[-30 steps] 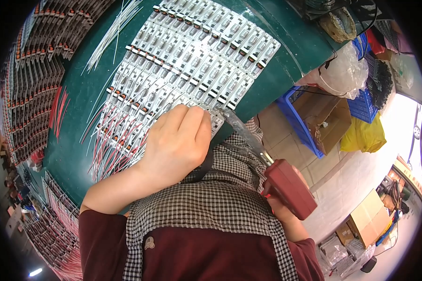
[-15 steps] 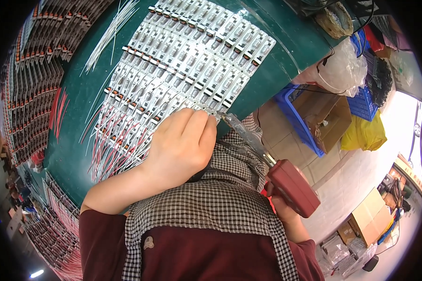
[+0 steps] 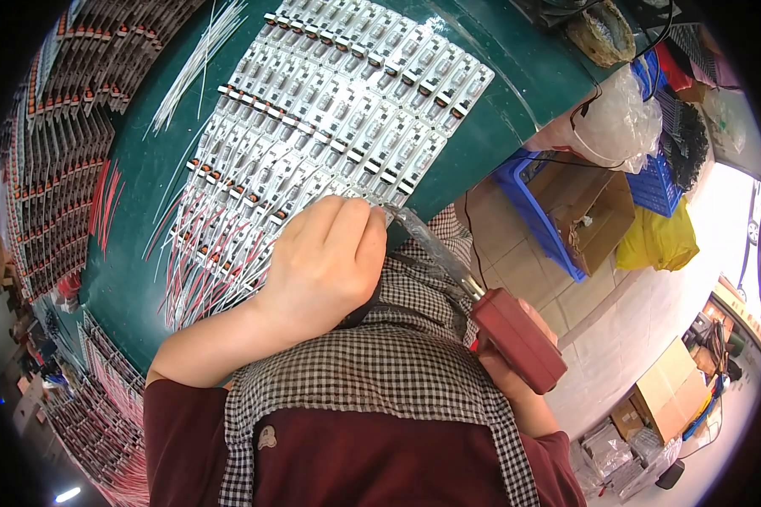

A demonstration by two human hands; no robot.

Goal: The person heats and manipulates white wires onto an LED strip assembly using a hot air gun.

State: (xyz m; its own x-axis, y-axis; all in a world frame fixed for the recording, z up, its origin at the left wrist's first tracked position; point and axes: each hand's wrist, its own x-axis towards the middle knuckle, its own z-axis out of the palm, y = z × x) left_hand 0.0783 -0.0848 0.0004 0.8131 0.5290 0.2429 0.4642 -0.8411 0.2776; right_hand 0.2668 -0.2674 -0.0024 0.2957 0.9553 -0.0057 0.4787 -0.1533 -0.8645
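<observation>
My left hand is closed, with its fingers curled down at the near right edge of a panel of small white circuit boards; what its fingertips pinch is hidden. My right hand grips a dark red soldering gun with a boxy body. Its long shaft, partly wrapped in clear film, slants up to the left, and the tip reaches the board edge beside my left fingertips. Thin red and white wires fan out from the panel's near left rows.
The panel lies on a green table. Loose white wires and red wires lie left of it, near stacked boards. To the right stand a blue crate with a cardboard box and a yellow bag.
The soldering gun and my right hand have moved slightly left, with the tip now closer to my left fingertips. My left hand has barely shifted.
</observation>
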